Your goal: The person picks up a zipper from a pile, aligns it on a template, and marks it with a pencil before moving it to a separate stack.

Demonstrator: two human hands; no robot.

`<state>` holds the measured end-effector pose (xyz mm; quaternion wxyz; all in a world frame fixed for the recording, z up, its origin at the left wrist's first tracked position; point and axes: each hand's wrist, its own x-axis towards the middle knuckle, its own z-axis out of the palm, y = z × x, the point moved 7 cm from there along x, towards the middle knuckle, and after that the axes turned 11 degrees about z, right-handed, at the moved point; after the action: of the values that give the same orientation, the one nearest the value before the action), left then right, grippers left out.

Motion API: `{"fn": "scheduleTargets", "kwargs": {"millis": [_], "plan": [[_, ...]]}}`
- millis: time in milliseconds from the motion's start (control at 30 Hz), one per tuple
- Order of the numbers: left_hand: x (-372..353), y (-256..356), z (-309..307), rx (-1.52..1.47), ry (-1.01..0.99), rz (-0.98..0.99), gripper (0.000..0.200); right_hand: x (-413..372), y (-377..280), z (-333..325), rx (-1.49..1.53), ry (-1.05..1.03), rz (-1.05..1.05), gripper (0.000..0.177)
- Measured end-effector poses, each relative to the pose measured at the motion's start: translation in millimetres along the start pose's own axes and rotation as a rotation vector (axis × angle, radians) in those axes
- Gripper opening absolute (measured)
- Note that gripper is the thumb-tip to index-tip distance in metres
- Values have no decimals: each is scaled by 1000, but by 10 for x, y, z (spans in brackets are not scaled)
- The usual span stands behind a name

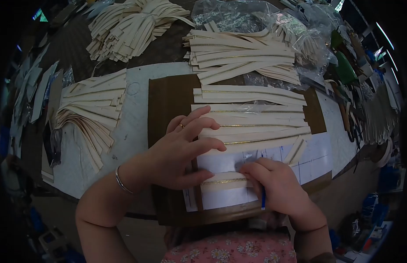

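Observation:
My left hand [192, 147] is spread, its fingertips over the left ends of cream zipper strips [251, 139] with brass teeth, its thumb by the left end of a single strip [221, 181]. That strip lies across white lined paper [306, 164] on a brown board. My right hand [271, 182] is closed at the strip's right part, with a blue pen [263, 199] held in it, pointing down. The strip's right end is hidden under this hand. A short zipper piece [295, 150] slants on the paper to the right.
Cream zipper strips are fanned out [92, 109] on the left. A tied bundle [135, 26] lies at the back left, and a stack [243, 55] at the back centre beside clear plastic bags [238, 15]. Scissors [354, 125] are at the right edge.

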<state>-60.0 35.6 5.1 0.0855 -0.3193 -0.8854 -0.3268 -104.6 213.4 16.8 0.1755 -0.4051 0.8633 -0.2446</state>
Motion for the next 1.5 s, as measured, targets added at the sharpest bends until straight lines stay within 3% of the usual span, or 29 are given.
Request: {"fn": "scheduleTargets", "kwargs": {"millis": [200, 267, 400, 467, 500, 567, 667, 1100, 1200, 1267, 1300, 1367, 1500], "plan": [[-9, 40, 64, 89, -106, -11, 63, 0, 26, 4, -16, -19, 9, 19], [-23, 55, 74, 89, -125, -37, 66, -23, 15, -22, -90, 34, -87, 22], [-26, 48, 99, 107, -198, -131, 72, -118, 309, -238, -137, 232, 7, 17], [-4, 68, 96, 101, -219, -140, 73, -219, 555, -429, -149, 430, 59, 16], [-3, 59, 96, 103, -235, -170, 74, -260, 610, -490, -154, 434, 69, 16], [13, 73, 93, 102, -246, -171, 74, -335, 839, -631, -89, 472, 279, 13], [19, 80, 90, 98, -267, -191, 75, -408, 1068, -738, -118, 536, 349, 11], [27, 60, 101, 85, -292, -244, 74, -549, 1294, -835, -97, 663, 337, 12], [33, 63, 102, 80, -297, -255, 74, -656, 1186, -838, 147, 722, 190, 25], [16, 48, 114, 78, -299, -252, 74, -593, 1124, -699, 711, 586, 65, 41], [7, 40, 115, 80, -297, -253, 75, -597, 1126, -696, 710, 589, 68, 41], [0, 39, 117, 82, -295, -248, 75, -524, 1225, -558, 899, 404, 213, 45], [1, 38, 119, 86, -302, -260, 75, -535, 1513, -481, 988, 443, 325, 45]]}}
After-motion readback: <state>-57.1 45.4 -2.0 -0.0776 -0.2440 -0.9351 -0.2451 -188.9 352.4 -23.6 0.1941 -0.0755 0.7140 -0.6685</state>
